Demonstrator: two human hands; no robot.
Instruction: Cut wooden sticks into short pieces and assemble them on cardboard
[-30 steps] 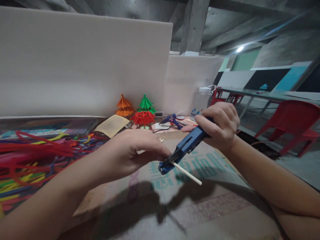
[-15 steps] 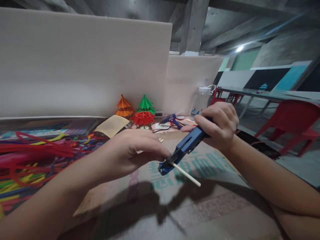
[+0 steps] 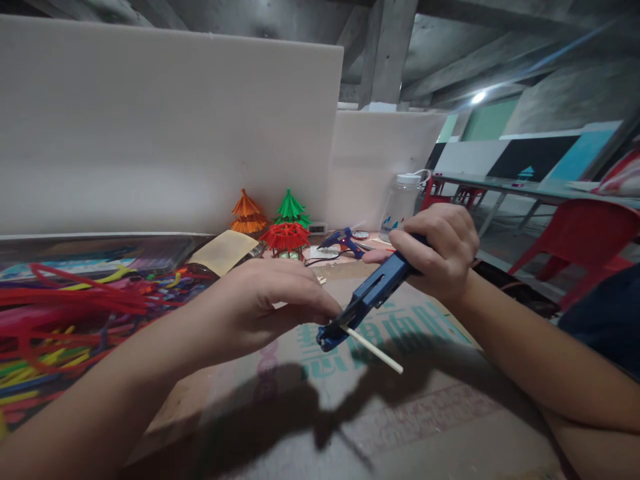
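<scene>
My right hand [image 3: 440, 250] is wrapped round the handle of a blue hand cutter [image 3: 373, 293], which slants down to the left. A thin pale wooden stick [image 3: 375, 350] passes through the cutter's jaws, and its free end points down to the right. My left hand [image 3: 285, 293] is closed in a pinch right beside the jaws, on the stick's other end; the fingertips are partly hidden. Both hands are above a printed cardboard sheet [image 3: 420, 427].
Colourful strips [image 3: 75, 313] are heaped at left. Orange [image 3: 245, 213], green [image 3: 290, 210] and red [image 3: 285, 237] tiered paper-like models stand by the white partition [image 3: 175, 133]. Near a blue glue gun [image 3: 343, 239] is a clear bottle [image 3: 399, 203]. Dark clothing [image 3: 605, 327] of another person shows at right.
My hands, the cutter and the stick are almost still. At the right edge, a person's dark clothing and a red-and-white item have come into view.
</scene>
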